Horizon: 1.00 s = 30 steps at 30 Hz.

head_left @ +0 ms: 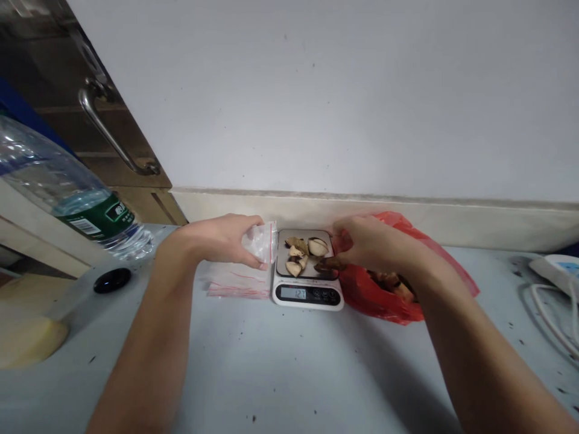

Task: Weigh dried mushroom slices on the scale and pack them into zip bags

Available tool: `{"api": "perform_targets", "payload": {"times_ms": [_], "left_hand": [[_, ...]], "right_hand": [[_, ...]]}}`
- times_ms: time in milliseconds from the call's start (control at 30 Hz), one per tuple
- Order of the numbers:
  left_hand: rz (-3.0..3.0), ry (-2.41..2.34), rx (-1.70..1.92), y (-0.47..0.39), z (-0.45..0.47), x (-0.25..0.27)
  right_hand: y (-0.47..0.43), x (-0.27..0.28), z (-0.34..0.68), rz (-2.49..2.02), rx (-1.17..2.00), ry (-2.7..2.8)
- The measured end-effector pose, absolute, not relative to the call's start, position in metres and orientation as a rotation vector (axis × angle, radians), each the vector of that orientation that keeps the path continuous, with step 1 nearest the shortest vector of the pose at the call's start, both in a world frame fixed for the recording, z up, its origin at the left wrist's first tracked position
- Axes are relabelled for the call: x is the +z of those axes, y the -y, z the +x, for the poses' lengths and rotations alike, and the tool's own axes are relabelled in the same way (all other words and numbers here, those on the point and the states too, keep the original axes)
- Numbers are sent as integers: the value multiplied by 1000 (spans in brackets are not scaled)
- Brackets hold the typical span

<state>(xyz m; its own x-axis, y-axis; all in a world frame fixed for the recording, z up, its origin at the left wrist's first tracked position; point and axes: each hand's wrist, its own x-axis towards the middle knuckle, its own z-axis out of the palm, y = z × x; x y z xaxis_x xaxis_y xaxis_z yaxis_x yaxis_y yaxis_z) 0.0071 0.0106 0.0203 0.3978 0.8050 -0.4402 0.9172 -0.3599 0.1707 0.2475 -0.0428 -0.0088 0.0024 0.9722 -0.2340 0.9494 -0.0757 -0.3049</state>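
Observation:
A small digital scale (308,305) with a lit display, seemingly reading 12.7, stands on the table. Several pale and brown dried pieces, which look like mushroom (318,246), lie on its metal plate. At the scale's left edge, my left hand (221,240) holds a small clear zip bag (261,242) between thumb and fingers. More flat zip bags (237,283) lie below that hand. My right hand (368,241) is closed at the plate's right edge, its fingertips on a dark brown dried piece (329,264). Beneath its wrist, an open red plastic bag (377,301) contains similar brown pieces.
A large water bottle (97,208) leans in at the left, near a black oval object (112,280) and a pale yellow rounded object (34,342). At the right edge are a white device (554,269) and its cable (549,319). A white wall (316,108) rises behind the table.

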Motion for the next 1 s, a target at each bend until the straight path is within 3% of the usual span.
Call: {"api": "perform_targets", "payload": {"times_ms": [300,1000], "left_hand": [[2293,-1446,-411,-11,8,22],[2266,-1462,-408,-9,7,23]], "right_hand": [[50,17,271,-2089,474,1793],[48,-9,230,-2187,455,2093]]}}
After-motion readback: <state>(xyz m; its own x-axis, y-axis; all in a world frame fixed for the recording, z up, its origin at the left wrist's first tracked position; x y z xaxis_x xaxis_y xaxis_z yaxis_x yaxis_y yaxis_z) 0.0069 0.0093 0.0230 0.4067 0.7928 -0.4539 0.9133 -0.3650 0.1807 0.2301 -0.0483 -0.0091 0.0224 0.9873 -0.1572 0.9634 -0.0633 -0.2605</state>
